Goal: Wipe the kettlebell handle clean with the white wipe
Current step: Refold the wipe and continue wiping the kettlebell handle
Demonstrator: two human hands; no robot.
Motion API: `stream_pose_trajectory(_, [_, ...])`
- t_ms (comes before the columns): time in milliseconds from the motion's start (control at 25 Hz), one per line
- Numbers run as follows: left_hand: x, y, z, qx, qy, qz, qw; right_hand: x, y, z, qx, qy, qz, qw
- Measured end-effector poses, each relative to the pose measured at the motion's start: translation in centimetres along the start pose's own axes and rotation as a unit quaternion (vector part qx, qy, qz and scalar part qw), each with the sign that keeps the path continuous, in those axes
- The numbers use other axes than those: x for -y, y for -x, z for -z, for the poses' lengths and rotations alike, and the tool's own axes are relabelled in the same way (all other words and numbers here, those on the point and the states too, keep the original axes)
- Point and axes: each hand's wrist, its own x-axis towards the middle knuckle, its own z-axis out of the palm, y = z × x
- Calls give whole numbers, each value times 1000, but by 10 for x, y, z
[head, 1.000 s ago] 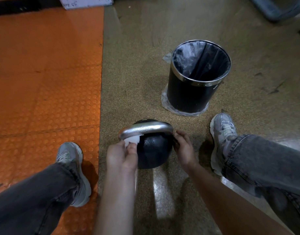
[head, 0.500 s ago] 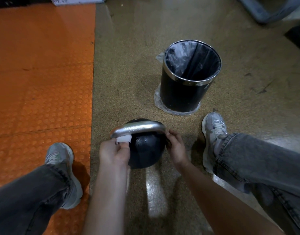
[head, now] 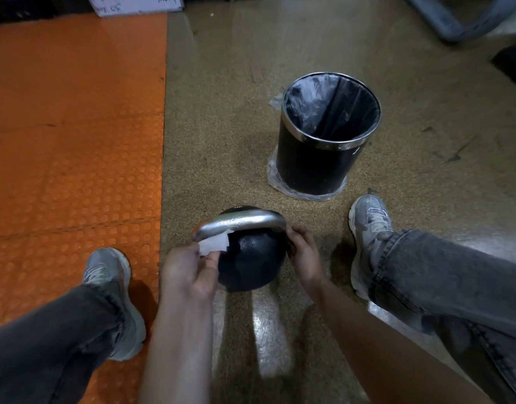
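**Wiping the kettlebell handle, left end**

Black kettlebell (head: 251, 263) with silver handle (head: 240, 223) stands on speckled floor, just in front of the lined waste bin (head: 323, 158). Right hand (head: 304, 255), fingers curled, steadies the handle's right end. Left hand (head: 189, 269) pinches the white wipe (head: 214, 243) against the handle's left end. Judged mid-wipe; the next stroke probably calls for drawing the wipe rightward along the glossy, speckled bar.

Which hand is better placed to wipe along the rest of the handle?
The left. The left hand already pinches the white wipe against the left end of the kettlebell handle, so it can probably slide along the bar. The right hand grips the handle's right end, steadying the kettlebell.
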Motion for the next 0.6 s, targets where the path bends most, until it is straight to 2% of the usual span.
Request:
stream_pose_trajectory(40, [-5,7,-3,-14,-53,2,999,1,1,-2,2,-4,-3,1000])
stream_pose_trajectory(80, [-10,16,-2,-10,-81,-29,996,1,1,-2,4,-7,-5,1000])
stream_pose_trajectory(160, [-17,13,-3,-15,-108,-69,992,1,2,-2,5,-7,1,1000])
stream_pose_trajectory(240, [-32,3,-5,-59,-178,-125,974,-1,-1,-1,2,-13,2,1000])
stream_pose_trajectory(280, [-43,-2,-10,-79,-249,-186,947,-2,-2,0,2,-15,2,1000])
stream_pose_trajectory(320, [-53,-7,-8,-90,-331,-258,903,-3,-4,1,7,-13,2,1000])
stream_pose_trajectory(360, [-61,-10,-10,-112,-435,-328,831,-3,-4,1,11,-11,2,1000])
stream_pose_trajectory(400, [-70,-12,-13,-103,-512,-375,765,-2,-3,0,10,-4,3,1000])
stream_pose_trajectory(440, [-77,-4,-21,-58,-552,-404,728,-3,-4,0,6,4,7,1000])
stream_pose_trajectory(520, [-85,-4,-35,14,-647,-387,657,-3,-4,-1,7,19,12,1000])
stream_pose_trajectory(600, [-78,-12,-42,36,-726,-340,596,-4,-4,0,7,26,13,1000])
